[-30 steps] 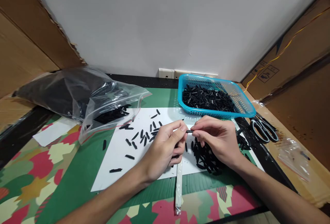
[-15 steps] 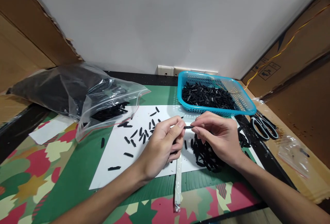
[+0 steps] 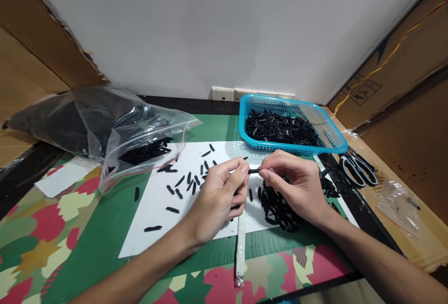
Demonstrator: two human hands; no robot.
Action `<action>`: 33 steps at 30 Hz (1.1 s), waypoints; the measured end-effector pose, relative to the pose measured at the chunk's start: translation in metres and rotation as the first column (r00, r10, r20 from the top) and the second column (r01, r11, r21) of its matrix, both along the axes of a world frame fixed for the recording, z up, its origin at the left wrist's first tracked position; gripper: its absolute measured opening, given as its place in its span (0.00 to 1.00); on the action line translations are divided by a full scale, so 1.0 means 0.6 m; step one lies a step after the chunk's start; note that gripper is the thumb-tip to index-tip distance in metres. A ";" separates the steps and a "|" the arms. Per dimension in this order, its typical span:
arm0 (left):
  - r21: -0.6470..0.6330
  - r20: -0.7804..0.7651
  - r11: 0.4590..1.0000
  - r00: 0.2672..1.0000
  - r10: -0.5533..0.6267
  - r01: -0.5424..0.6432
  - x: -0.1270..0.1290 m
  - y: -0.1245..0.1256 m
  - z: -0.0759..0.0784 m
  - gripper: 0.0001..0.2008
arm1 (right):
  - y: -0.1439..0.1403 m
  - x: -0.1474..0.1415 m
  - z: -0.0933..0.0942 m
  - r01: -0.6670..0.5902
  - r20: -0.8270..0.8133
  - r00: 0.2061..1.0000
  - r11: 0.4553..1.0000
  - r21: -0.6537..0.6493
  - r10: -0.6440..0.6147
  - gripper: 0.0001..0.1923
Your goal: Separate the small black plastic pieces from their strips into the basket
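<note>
**Here, two hands meet over one small black piece**

Over at nine o'clock, a clear zip bag [image 3: 115, 131] lies slumped on the desk [image 3: 105, 229], its mouth open toward the white sheet [image 3: 157, 215], so black pieces have spilled out near its lip. Loose pieces [image 3: 191, 183] lie scattered across the sheet, apparently spread thin so that single ones can be picked out.

At the centre, the left hand [image 3: 217, 201] holds a narrow clear strip [image 3: 241, 243] that hangs down toward six o'clock; its fingers are pinched narrow at the strip's upper end. The right hand [image 3: 297, 187] meets it fingertip to fingertip, fingers closed on a small black piece [image 3: 254, 171] held level between the two hands, seemingly lined up with the strip's end.

Beneath the right hand sits a dense heap of black pieces [image 3: 280, 208], close for reaching. At one o'clock a blue basket [image 3: 329, 143] holds many more. Scissors [image 3: 359, 171] lie at three o'clock, beside a small plastic bag [image 3: 399, 206].
</note>
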State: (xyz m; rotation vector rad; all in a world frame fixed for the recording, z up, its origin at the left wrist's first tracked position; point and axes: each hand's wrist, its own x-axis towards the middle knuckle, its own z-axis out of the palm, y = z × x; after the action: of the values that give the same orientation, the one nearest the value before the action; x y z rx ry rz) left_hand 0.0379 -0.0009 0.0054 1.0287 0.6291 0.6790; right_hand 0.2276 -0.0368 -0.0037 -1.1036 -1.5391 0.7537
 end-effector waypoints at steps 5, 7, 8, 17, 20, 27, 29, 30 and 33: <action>0.003 -0.012 1.000 1.000 0.007 -0.007 0.001 0.000 -0.003 0.22 | -0.001 -0.004 0.001 -0.032 0.088 0.996 0.997 0.067 0.026 0.05; 0.003 -0.013 1.000 1.000 0.006 -0.006 0.000 0.000 -0.005 0.22 | -0.003 -0.004 0.002 -0.033 0.137 0.990 0.994 0.102 0.019 0.06; 0.001 -0.017 1.000 1.000 0.003 -0.003 -0.001 0.000 -0.005 0.21 | -0.004 -0.002 0.003 -0.031 0.179 0.984 0.990 0.136 0.007 0.06; -0.079 -0.068 0.997 0.998 -0.015 0.009 -0.001 0.004 0.005 0.18 | 0.028 0.074 0.015 0.429 0.395 0.627 0.721 0.545 -0.672 0.12; -0.128 -0.087 0.991 0.995 -0.057 0.045 0.001 0.001 0.004 0.18 | 0.025 0.062 0.018 0.326 0.420 0.748 0.836 0.442 -0.514 0.16; -0.205 -0.108 0.978 0.993 -0.054 0.031 0.006 -0.007 -0.009 0.19 | -0.010 -0.008 0.008 -0.248 0.295 0.927 0.968 0.020 0.232 0.03; -0.195 -0.099 0.980 0.993 -0.070 0.049 0.006 -0.007 -0.011 0.19 | -0.011 -0.012 0.003 -0.273 0.249 0.927 0.960 -0.060 0.279 0.04; -0.188 -0.093 0.980 0.993 -0.078 0.060 0.006 -0.007 -0.012 0.19 | -0.011 -0.012 0.002 -0.277 0.233 0.928 0.957 -0.089 0.290 0.05; -0.167 -0.075 0.982 0.992 -0.101 0.087 0.006 -0.007 -0.013 0.19 | -0.011 -0.012 0.001 -0.270 0.229 0.928 0.954 -0.130 0.294 0.06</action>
State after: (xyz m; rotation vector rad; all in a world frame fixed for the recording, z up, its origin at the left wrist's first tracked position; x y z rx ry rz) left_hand 0.0417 -0.0049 -0.0021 0.9310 0.6929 0.4950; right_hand 0.2203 -0.0433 -0.0029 -1.0891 -1.9183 0.9206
